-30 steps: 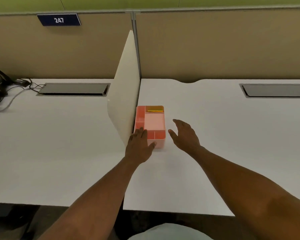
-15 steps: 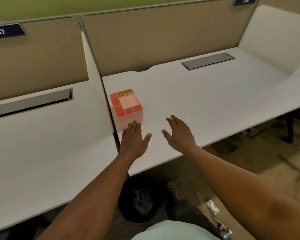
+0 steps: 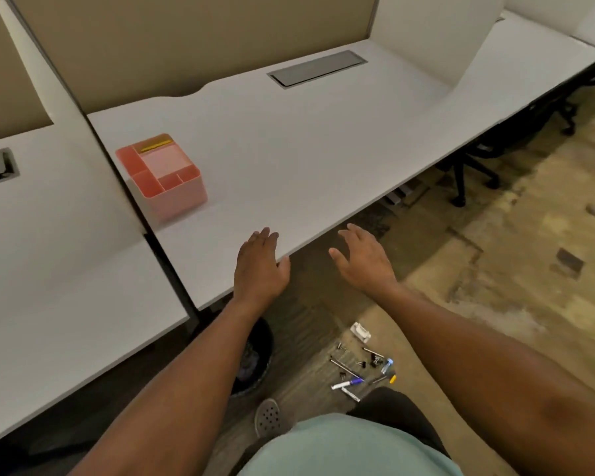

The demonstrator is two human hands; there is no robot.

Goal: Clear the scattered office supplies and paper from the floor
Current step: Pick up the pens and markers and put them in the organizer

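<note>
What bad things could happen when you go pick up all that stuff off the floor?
The binder clips are tiny and dark against the carpet, so some might get missed. The pens lie right beside the shoe, so a step could crush or kick them. The desk edge hangs close over the pile, so bending down could mean a bumped head.

bin (image 3: 255,359) — half hidden by left forearm | floor clips (image 3: 359,364) — too small to tell
</note>
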